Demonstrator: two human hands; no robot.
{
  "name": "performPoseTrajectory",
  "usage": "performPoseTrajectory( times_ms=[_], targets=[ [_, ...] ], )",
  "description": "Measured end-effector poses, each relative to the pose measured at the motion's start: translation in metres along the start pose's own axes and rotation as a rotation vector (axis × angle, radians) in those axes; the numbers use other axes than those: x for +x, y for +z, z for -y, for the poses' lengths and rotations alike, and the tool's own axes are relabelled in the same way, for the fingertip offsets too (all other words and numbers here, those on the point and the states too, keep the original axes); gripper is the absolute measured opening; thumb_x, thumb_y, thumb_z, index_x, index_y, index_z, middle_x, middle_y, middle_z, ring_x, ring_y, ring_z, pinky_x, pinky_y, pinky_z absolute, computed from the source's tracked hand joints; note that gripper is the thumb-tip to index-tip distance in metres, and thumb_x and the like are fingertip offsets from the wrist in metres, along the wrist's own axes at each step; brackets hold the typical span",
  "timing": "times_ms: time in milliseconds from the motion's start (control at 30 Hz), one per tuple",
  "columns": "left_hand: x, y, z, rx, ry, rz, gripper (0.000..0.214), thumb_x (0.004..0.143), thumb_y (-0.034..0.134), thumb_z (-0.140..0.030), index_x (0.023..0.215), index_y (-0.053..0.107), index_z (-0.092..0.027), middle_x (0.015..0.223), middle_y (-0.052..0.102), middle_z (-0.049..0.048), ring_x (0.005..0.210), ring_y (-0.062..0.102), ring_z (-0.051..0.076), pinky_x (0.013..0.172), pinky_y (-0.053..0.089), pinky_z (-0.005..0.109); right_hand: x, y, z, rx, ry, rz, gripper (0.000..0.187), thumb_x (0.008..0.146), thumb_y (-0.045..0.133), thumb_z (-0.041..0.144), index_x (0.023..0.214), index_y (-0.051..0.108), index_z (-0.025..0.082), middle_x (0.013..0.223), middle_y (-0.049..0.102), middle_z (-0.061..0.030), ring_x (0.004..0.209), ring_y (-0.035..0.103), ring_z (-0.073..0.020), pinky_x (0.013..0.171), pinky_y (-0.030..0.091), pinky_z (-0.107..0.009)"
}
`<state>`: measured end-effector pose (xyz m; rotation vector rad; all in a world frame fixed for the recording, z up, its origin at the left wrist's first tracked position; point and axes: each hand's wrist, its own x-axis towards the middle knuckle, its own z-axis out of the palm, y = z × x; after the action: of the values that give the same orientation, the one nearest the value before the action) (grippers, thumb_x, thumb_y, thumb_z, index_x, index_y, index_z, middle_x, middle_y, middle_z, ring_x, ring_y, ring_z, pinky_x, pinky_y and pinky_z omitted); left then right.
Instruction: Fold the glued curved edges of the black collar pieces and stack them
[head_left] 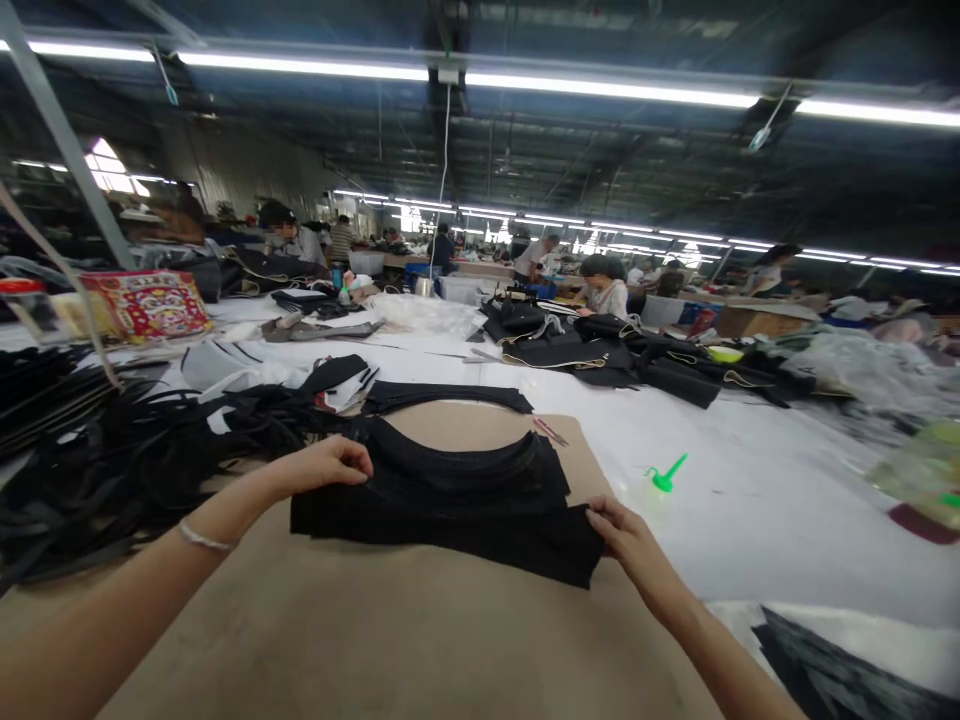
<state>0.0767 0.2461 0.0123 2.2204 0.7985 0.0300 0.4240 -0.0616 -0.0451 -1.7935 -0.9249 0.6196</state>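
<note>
A black fabric piece (pixel 450 530) is stretched between my two hands over a brown board (pixel 405 640). My left hand (pixel 330 468) has its fingers curled and pinched at the fabric's left end. At the right end, my right hand (pixel 616 525) grips the corner between thumb and fingers. Just beyond lies a stack of curved black fabric pieces (pixel 465 465), partly covered by the held piece. Farther back is a narrow black strip (pixel 442 396) on the board. Small red-handled snips (pixel 551 431) rest near the board's right edge.
Tangled black strips (pixel 247 430) heap up on the left. A green nozzle cap (pixel 664 474) sits on the white table (pixel 675 540) at right, with a bottle (pixel 930 490) farther over. Dark garment pieces (pixel 592 350) are piled at the back. Several people work beyond.
</note>
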Motion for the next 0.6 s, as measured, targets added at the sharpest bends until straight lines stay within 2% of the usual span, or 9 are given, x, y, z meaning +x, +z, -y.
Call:
performPoseTrajectory(
  times_ms=[100, 167, 267, 333, 400, 467, 533, 600],
  targets=[
    [0.033, -0.007, 0.007, 0.126, -0.018, -0.115, 0.023, 0.067, 0.062, -0.033, 0.082, 0.072, -0.019, 0.077, 0.07, 0.0011, 0.079, 0.063, 0.023, 0.074, 0.045, 0.029, 0.042, 0.009, -0.005, -0.094, -0.05, -0.039, 0.031, 0.088, 0.055, 0.049, 0.091, 0.061, 0.018, 0.077, 0.061, 0.0006, 0.07, 0.059, -0.0154, 0.062, 0.049, -0.029],
    [0.045, -0.003, 0.011, 0.222, -0.041, -0.216, 0.02, 0.066, 0.062, -0.025, 0.082, 0.073, -0.021, 0.084, 0.071, 0.0031, 0.087, 0.064, 0.027, 0.083, 0.045, 0.036, 0.064, 0.014, -0.009, -0.166, -0.085, -0.059, 0.028, 0.092, 0.057, 0.042, 0.1, 0.062, 0.016, 0.091, 0.064, -0.0023, 0.079, 0.061, -0.0159, 0.071, 0.052, -0.033],
    [0.05, 0.017, 0.008, 0.356, -0.03, -0.404, 0.029, 0.074, 0.055, -0.017, 0.096, 0.073, -0.022, 0.113, 0.067, 0.008, 0.112, 0.056, 0.032, 0.1, 0.034, 0.049, 0.086, 0.018, -0.015, -0.251, -0.149, -0.107, 0.028, 0.092, 0.059, 0.037, 0.111, 0.061, 0.017, 0.113, 0.062, -0.0063, 0.099, 0.061, -0.0201, 0.086, 0.051, -0.042],
    [0.047, 0.04, 0.002, 0.417, 0.034, -0.489, 0.037, 0.084, 0.045, -0.015, 0.112, 0.068, -0.024, 0.132, 0.058, 0.0077, 0.126, 0.047, 0.028, 0.108, 0.025, 0.049, 0.091, 0.019, -0.02, -0.292, -0.185, -0.17, 0.032, 0.092, 0.06, 0.036, 0.118, 0.058, 0.018, 0.123, 0.058, -0.0079, 0.108, 0.057, -0.0234, 0.092, 0.048, -0.047],
    [0.043, 0.069, -0.002, 0.448, 0.144, -0.496, 0.042, 0.092, 0.039, -0.02, 0.128, 0.059, -0.027, 0.144, 0.049, 0.0051, 0.134, 0.04, 0.023, 0.112, 0.022, 0.044, 0.087, 0.018, -0.022, -0.331, -0.209, -0.233, 0.036, 0.092, 0.059, 0.036, 0.124, 0.055, 0.019, 0.128, 0.055, -0.0089, 0.112, 0.056, -0.025, 0.093, 0.047, -0.049],
    [0.037, 0.1, 0.001, 0.467, 0.282, -0.444, 0.045, 0.093, 0.043, -0.031, 0.138, 0.05, -0.029, 0.149, 0.043, 0.0022, 0.14, 0.033, 0.023, 0.115, 0.02, 0.041, 0.069, 0.017, -0.022, -0.384, -0.221, -0.267, 0.037, 0.093, 0.059, 0.036, 0.125, 0.054, 0.019, 0.128, 0.055, -0.009, 0.11, 0.057, -0.0246, 0.091, 0.049, -0.047],
    [0.034, 0.127, 0.015, 0.583, 0.448, -0.435, 0.049, 0.093, 0.044, -0.041, 0.142, 0.045, -0.031, 0.15, 0.043, 0.0015, 0.14, 0.034, 0.026, 0.115, 0.018, 0.047, 0.04, 0.014, -0.021, -0.461, -0.227, -0.259, 0.034, 0.093, 0.058, 0.036, 0.122, 0.056, 0.018, 0.122, 0.058, -0.0082, 0.105, 0.059, -0.0225, 0.088, 0.051, -0.044],
    [0.039, 0.146, 0.038, 0.61, 0.498, -0.512, 0.051, 0.092, 0.042, -0.045, 0.141, 0.046, -0.032, 0.146, 0.047, 0.0021, 0.137, 0.038, 0.029, 0.114, 0.019, 0.052, 0.005, 0.007, -0.021, -0.56, -0.22, -0.219, 0.027, 0.094, 0.057, 0.035, 0.114, 0.06, 0.018, 0.114, 0.062, -0.0064, 0.096, 0.062, -0.0189, 0.084, 0.053, -0.04]
  ],
)
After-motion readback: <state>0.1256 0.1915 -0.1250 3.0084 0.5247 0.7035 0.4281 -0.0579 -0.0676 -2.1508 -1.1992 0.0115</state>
